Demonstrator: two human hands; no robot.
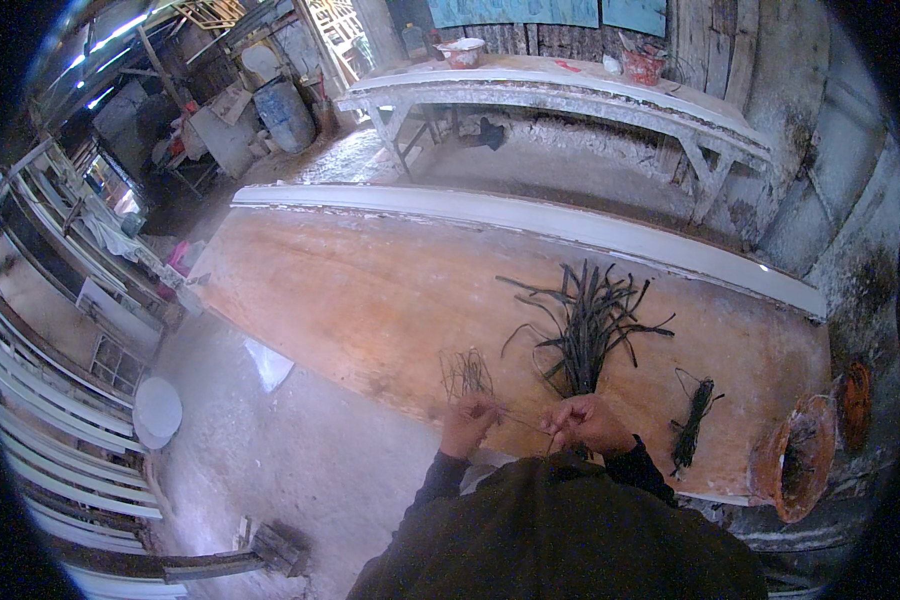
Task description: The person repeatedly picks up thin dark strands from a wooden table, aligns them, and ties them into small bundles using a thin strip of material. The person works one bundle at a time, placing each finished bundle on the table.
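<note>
At the near edge of the orange-brown wooden table, my left hand [470, 422] is closed in a pinch on a thin wire [520, 417]. The wire stretches across to my right hand [587, 424], whose fingers are also pinched on it. Just beyond my right hand lies a bundle of long dark strips [592, 325], fanned out at the far end; its near end is partly hidden by the hand. A loose bunch of thin wires [467, 373] lies right beyond my left hand. To the right of my right hand is a smaller dark bundle [690, 432].
Orange-brown buckets [805, 460] stand at the table's right end. A long white moulding [490, 212] runs along the far edge. Behind it stands a white-stained bench [570, 85] with red tubs. White slats [65, 440] are stacked at left; a blue barrel [285, 115] stands farther back.
</note>
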